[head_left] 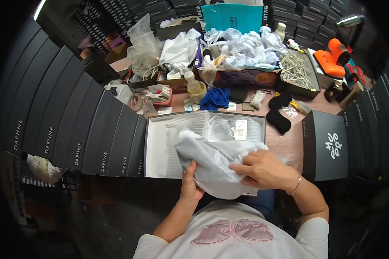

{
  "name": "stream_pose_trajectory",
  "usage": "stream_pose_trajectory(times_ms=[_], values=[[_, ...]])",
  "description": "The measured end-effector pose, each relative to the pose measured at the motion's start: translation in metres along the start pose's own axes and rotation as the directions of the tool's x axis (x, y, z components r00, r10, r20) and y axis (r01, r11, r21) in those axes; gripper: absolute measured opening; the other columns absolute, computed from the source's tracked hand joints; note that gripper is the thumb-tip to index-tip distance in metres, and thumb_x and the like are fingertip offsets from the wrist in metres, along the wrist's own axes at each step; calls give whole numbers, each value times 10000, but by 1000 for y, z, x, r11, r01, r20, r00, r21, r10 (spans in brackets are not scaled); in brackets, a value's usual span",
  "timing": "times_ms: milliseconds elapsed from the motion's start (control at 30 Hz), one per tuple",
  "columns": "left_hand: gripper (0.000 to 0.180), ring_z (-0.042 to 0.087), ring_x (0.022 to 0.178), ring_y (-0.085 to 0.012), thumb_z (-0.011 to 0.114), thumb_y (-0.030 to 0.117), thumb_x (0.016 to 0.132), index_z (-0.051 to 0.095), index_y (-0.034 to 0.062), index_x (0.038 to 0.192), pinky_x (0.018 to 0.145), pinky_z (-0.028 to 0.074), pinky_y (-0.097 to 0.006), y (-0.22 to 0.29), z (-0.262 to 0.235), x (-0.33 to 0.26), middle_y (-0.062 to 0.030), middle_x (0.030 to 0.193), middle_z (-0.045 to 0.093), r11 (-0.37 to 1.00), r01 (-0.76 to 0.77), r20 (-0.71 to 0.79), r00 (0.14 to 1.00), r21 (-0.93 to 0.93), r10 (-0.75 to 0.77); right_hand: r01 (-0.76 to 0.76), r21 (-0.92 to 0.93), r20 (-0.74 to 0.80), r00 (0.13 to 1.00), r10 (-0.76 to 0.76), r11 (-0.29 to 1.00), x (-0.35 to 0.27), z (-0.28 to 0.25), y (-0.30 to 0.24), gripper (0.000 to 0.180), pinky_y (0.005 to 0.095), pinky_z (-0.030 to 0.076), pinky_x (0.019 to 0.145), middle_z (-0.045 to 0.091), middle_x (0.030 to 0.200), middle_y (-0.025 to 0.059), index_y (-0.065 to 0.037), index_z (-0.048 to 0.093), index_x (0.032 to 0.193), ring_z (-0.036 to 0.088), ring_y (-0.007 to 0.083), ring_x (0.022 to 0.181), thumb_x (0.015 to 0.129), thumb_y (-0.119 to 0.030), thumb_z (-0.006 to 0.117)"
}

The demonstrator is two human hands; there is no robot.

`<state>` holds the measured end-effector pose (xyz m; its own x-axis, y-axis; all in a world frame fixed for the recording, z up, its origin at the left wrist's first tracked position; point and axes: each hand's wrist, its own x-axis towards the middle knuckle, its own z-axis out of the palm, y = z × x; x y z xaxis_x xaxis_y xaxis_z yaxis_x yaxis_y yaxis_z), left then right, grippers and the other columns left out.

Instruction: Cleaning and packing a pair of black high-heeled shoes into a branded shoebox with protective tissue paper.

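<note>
A pale grey-white soft bag (214, 162), wrinkled and bulging, hangs over the front of an open dark shoebox (149, 153). My left hand (189, 186) grips the bag's lower left side, thumb on top. My right hand (263, 169) is at its right side, fingers bent and closed on the thin material; slight blur hides the fingertips. What lies inside the bag is hidden. Inside the box are clear ribbed packing pieces (173, 149) and, at the back right, a white printed tag (240, 129).
Dark shoeboxes (80, 125) stand in a row at left, with another box (326, 144) at right. Behind lie a pump bottle (194, 88), a blue cloth (215, 98), black pads (279, 121), a tray of white sticks (296, 69), crumpled tissue (242, 43) and an orange tool (331, 60).
</note>
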<state>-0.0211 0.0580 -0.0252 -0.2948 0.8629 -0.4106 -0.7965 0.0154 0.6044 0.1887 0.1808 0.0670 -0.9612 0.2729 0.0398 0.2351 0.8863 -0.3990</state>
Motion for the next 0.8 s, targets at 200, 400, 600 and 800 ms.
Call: stream_pose_trajectory(times_ms=[200, 400, 600, 800], values=[[521, 522, 1213, -212, 448, 451, 976, 452, 95, 1357, 1028, 434, -390, -16, -4, -3, -70, 1309, 535, 996, -51, 147, 987, -73, 62, 221, -157, -458, 847, -270, 962, 61, 111, -96, 378, 576, 211, 1127, 535, 1317, 106, -90, 627, 1154, 441, 278, 1321, 789, -176, 575], [411, 578, 1089, -223, 467, 306, 1003, 473, 46, 1321, 942, 492, -366, 37, -44, -23, -97, 1165, 585, 940, -296, 230, 916, -168, 329, 162, 665, -708, 446, 547, 729, -20, 61, -40, 681, 403, 292, 1111, 355, 1481, 145, -37, 327, 1450, 347, 274, 1375, 884, -268, 627], [556, 532, 1098, -98, 609, 452, 918, 527, 52, 1295, 932, 425, -264, 43, -46, -43, -21, 1216, 565, 910, -394, 82, 919, 133, 386, 134, 975, 43, 673, 739, -180, -53, 143, 57, 646, 403, 412, 1025, 464, 1398, 123, -67, 385, 1426, 465, 226, 1279, 908, -393, 590], [414, 635, 823, -178, 492, 408, 986, 587, 24, 1109, 761, 531, -310, 150, -43, -29, -55, 962, 640, 714, -698, -216, 690, 53, 691, 198, 978, -109, 735, 670, -58, -39, 83, 4, 587, 268, 550, 683, 602, 1210, 119, -75, 421, 1393, 649, 184, 930, 917, -392, 548]])
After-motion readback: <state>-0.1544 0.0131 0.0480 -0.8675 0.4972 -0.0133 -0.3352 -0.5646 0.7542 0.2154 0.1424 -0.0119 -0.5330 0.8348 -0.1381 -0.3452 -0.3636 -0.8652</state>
